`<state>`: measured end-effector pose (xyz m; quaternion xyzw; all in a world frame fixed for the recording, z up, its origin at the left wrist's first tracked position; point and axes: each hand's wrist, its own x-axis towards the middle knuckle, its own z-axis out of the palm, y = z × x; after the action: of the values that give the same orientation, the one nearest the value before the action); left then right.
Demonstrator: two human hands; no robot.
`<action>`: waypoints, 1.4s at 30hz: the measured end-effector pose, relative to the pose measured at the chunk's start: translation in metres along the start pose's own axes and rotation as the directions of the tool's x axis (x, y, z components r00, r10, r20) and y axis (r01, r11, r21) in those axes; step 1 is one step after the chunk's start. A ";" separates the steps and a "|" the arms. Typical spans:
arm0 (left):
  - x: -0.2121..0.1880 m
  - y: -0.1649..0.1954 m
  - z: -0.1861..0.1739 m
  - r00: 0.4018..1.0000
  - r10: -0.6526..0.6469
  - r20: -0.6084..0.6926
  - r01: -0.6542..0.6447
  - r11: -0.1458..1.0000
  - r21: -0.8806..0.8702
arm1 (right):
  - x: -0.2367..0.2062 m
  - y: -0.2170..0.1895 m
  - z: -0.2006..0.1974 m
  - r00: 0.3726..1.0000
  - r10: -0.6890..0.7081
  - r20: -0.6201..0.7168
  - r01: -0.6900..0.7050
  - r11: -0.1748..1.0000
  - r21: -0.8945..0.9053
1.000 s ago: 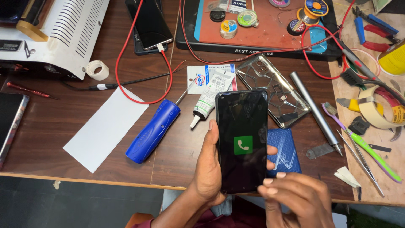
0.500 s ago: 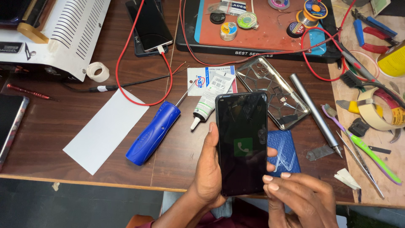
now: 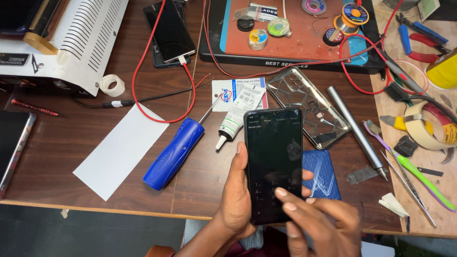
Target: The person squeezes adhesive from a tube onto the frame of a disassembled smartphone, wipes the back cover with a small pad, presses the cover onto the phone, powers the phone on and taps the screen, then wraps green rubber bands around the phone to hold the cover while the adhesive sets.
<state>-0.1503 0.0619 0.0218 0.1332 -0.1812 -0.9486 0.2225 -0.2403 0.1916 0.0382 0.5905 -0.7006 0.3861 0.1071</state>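
Note:
My left hand (image 3: 236, 192) grips a black smartphone (image 3: 274, 157) from its left side, screen up, over the near edge of the brown wooden table (image 3: 62, 143). The screen is dark and shows a dim dial pad. My right hand (image 3: 316, 223) is below the phone, its index fingertip touching the lower part of the screen. A blue card (image 3: 322, 173) lies on the table just right of the phone. A blue-handled screwdriver (image 3: 176, 151) and a small white glue tube (image 3: 232, 124) lie to the left of the phone.
A clear phone case (image 3: 309, 104), a grey metal rod (image 3: 354, 128), tweezers (image 3: 407, 188) and a green toothbrush (image 3: 409, 164) lie right. A white sheet (image 3: 119, 150), tape roll (image 3: 112, 85), white machine (image 3: 71, 38), second phone (image 3: 170, 31) on a red cable and orange repair mat (image 3: 300, 43) fill the back.
The green call icon on the phone's screen has faded and a dark dial pad has appeared. My right index finger has come up onto the lower screen.

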 end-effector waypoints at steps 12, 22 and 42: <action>-0.001 0.001 0.001 1.000 -0.001 0.005 0.001 1.000 0.016 | 0.008 0.005 0.003 0.986 -0.165 0.021 0.166 0.986 -0.022; -0.001 0.001 0.002 1.000 0.007 -0.003 -0.007 0.999 0.043 | 0.000 -0.005 -0.001 0.997 0.070 -0.033 -0.072 0.995 -0.067; 0.000 -0.005 -0.008 1.000 0.015 0.014 -0.015 0.999 0.046 | -0.013 0.001 0.001 0.998 0.065 -0.021 -0.065 0.997 -0.038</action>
<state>-0.1500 0.0641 0.0127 0.1305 -0.2058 -0.9434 0.2252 -0.2373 0.2010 0.0292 0.5614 -0.7257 0.3814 0.1126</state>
